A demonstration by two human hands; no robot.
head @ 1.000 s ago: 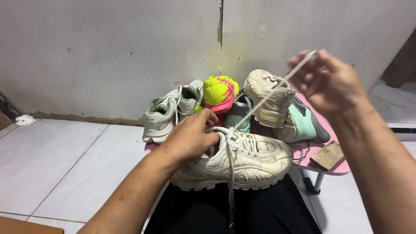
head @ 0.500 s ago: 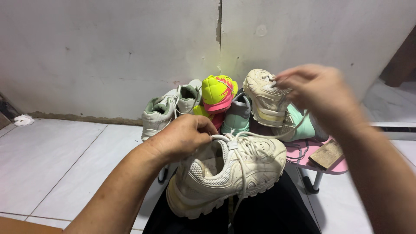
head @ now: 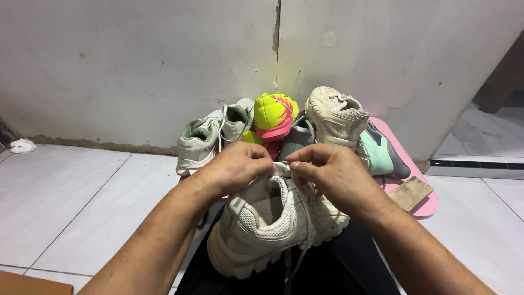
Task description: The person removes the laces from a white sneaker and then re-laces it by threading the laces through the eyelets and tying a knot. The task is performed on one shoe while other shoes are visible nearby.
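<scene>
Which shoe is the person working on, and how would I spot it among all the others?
Start at the pink table by the white wall, piled with sneakers. In front of that pile, on the person's black-clad lap, lies a cream chunky-soled sneaker. Unlike the rest, it is the only one held, with the left hand and right hand pinching its laces at the tongue.

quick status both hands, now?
Left hand: fingers pinched shut at the top of the cream sneaker on the lap, by its lace.
Right hand: pinched shut on the lace there too.
</scene>
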